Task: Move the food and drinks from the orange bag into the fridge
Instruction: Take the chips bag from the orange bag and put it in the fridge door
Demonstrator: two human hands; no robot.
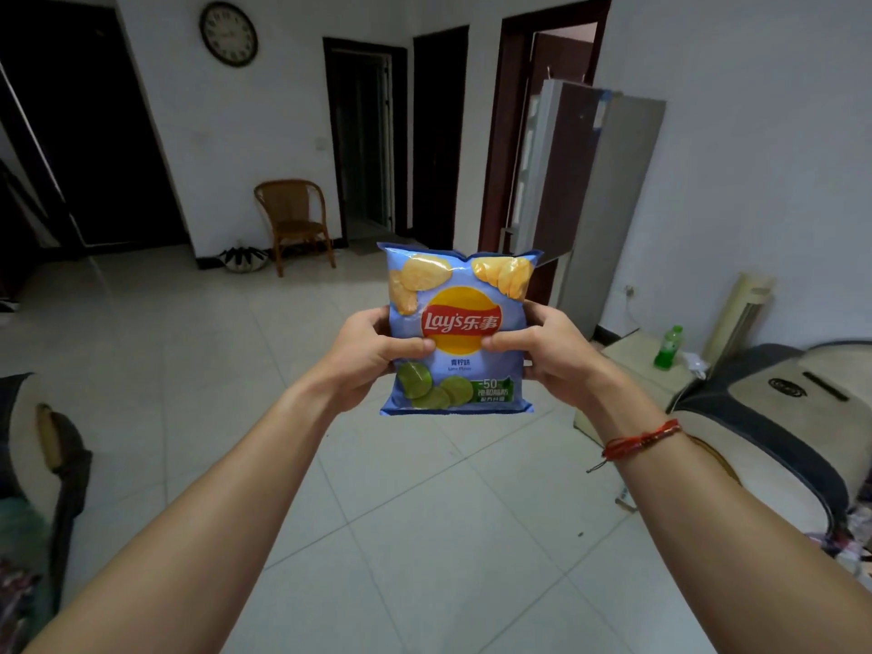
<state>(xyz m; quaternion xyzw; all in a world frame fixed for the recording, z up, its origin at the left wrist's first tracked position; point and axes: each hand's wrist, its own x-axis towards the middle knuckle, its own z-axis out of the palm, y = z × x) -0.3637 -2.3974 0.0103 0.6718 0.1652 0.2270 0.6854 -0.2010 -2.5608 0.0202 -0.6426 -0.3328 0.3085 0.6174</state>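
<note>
Fridge (590,191) at 1 o'clock stands well apart, door open: entry may snag. Chip bag (460,328), held mid-air at 12 o'clock, may crush or burst under squeeze. Left grip (368,356) and right grip (552,351) each pinch 1 side

Upright blue chip bag (457,328), held midair

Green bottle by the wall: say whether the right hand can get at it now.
Probably not yet: the right hand, with the left hand, grips the chip bag, and the green bottle stands far off. Nothing blocks the way.
</note>
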